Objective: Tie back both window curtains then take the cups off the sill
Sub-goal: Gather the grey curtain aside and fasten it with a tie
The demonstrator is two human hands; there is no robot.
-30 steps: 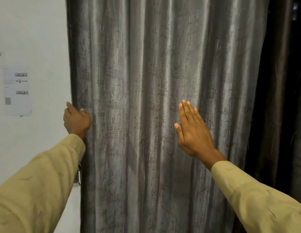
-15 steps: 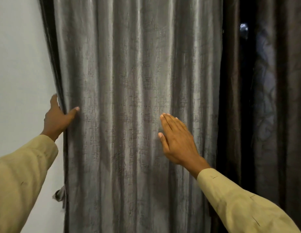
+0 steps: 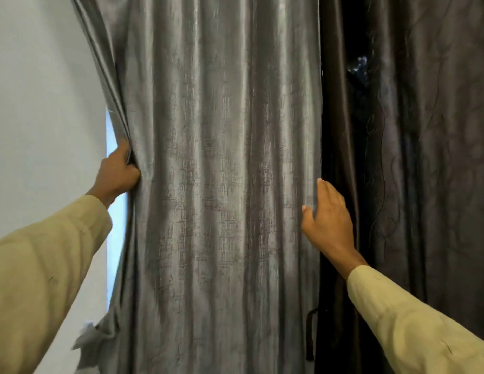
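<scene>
Gathering of the first curtain is the step in hand. A shiny, silver-grey textured fabric curtain (image 3: pixel 219 184) hangs in long folds across the middle of the view, with a darker brown satin curtain (image 3: pixel 413 184) beside it on the right. The left hand (image 3: pixel 118 172) has its fingers closed around the grey curtain's outer edge, bunching it away from the pale wall (image 3: pixel 46 103) so that a bright strip of window (image 3: pixel 115 238) shows. The right hand (image 3: pixel 327 220) lies with fingers spread and gripping nothing, resting at the curtain's inner edge where the two curtains meet. A dark cord or tie-back loop (image 3: pixel 311 333) hangs low by that seam. No cups or sill are in view; they are presumably behind the cloth. Next, I judge, the right hand must catch the inner edge and sweep it leftward into one bundle, then a tie must be found and wrapped around it.
</scene>
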